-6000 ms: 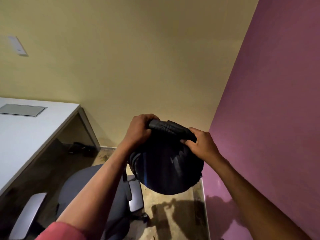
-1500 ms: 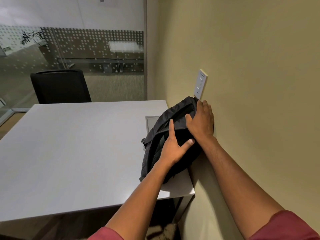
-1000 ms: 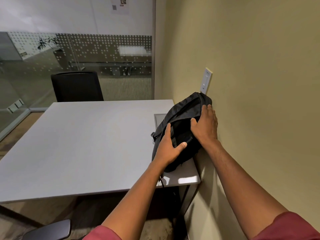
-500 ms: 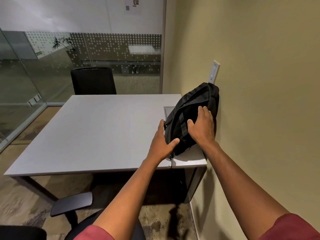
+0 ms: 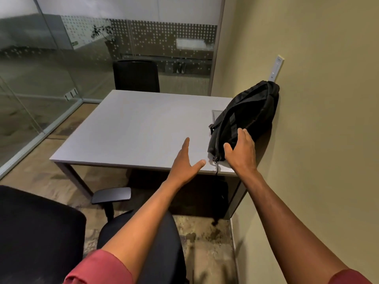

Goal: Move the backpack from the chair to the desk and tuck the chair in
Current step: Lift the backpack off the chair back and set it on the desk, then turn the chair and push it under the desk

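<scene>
The black backpack (image 5: 248, 117) lies on the right end of the white desk (image 5: 139, 128), leaning against the beige wall. My right hand (image 5: 240, 152) hovers open at its near end, fingers spread, just off the fabric. My left hand (image 5: 185, 160) is open over the desk's front edge, left of the backpack and apart from it. The black office chair (image 5: 160, 242) stands pulled out below my arms, its seat under my left forearm, its backrest (image 5: 37, 232) at the lower left and one armrest (image 5: 111, 194) near the desk.
A second black chair (image 5: 136, 75) stands behind the desk's far edge. Glass partitions (image 5: 41, 78) close off the left and back. A white wall plate (image 5: 277, 67) sits above the backpack. A grey cable hatch (image 5: 216, 115) is set in the desk beside the backpack.
Both hands have come off the backpack, which stays leaning on the wall. I have drawn back from the desk, so the pulled-out chair now shows below.
</scene>
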The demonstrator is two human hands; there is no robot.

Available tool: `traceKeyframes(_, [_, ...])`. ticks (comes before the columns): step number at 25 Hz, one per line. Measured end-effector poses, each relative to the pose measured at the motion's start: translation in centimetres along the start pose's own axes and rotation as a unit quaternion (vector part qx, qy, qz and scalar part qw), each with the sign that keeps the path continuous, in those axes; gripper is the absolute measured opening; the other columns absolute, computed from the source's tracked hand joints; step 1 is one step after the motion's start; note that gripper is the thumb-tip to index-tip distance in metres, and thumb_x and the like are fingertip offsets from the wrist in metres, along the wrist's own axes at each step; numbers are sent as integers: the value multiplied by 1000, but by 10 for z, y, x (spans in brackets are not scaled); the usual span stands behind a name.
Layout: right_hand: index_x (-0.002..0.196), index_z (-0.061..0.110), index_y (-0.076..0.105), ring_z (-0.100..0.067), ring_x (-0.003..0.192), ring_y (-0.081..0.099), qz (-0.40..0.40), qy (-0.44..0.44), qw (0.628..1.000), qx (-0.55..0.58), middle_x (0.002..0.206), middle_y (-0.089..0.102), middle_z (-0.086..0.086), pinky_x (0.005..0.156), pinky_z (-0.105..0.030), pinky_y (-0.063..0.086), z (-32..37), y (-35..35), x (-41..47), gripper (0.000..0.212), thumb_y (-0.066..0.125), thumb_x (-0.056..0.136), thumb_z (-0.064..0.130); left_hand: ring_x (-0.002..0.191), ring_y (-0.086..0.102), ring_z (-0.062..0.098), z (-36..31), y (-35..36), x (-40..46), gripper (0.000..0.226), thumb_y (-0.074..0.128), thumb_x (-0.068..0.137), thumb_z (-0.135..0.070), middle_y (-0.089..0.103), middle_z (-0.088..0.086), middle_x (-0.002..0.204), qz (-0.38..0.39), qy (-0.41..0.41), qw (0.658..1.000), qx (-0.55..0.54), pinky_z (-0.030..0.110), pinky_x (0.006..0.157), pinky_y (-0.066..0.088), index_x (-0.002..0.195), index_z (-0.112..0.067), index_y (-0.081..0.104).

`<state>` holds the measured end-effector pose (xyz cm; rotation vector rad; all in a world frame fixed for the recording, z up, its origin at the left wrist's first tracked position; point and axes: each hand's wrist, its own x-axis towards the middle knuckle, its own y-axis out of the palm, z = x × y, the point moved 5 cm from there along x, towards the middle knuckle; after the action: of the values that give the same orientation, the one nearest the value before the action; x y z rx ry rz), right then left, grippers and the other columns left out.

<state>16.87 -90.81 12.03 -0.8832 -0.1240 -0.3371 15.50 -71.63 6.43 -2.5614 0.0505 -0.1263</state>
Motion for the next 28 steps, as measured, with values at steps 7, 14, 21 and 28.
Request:
traceKeyframes(7, [156, 9, 23, -31, 152, 20, 15, 3, 1000, 19, 164, 24, -13, 123, -48, 24, 8, 8, -62, 75, 63, 95, 26, 151, 20, 19, 32, -37, -50, 96, 69, 88, -44, 15, -1, 166, -28, -17, 999, 9, 42, 121, 24, 158, -23, 7])
traceKeyframes(14, [156, 7, 21, -32, 151, 21, 38, 7, 998, 48, 164, 24, -15, 123, -46, 23, 38, 19, -144, 76, 61, 95, 27, 150, 23, 21, 49, -86, -124, 93, 68, 88, -45, 21, 1, 165, -38, -24, 999, 30, 41, 119, 25, 158, -25, 12])
traceKeyframes(21, [155, 6, 24, -34, 148, 27, 67, 19, 996, 56, 160, 31, -16, 120, -48, 29, 74, 35, -231, 77, 64, 92, 30, 147, 29, 24, 76, -137, -197, 81, 67, 90, -42, 30, 5, 161, -46, -30, 995, 88, 42, 117, 30, 155, -19, 25])
traceKeyframes(28, [156, 7, 22, -34, 150, 24, 100, 15, 993, 61, 162, 27, -15, 121, -47, 28, 107, 48, -278, 78, 63, 94, 29, 145, 32, 24, 94, -183, -237, 77, 69, 89, -38, 35, 6, 159, -73, -49, 992, 92, 42, 114, 31, 154, -20, 31])
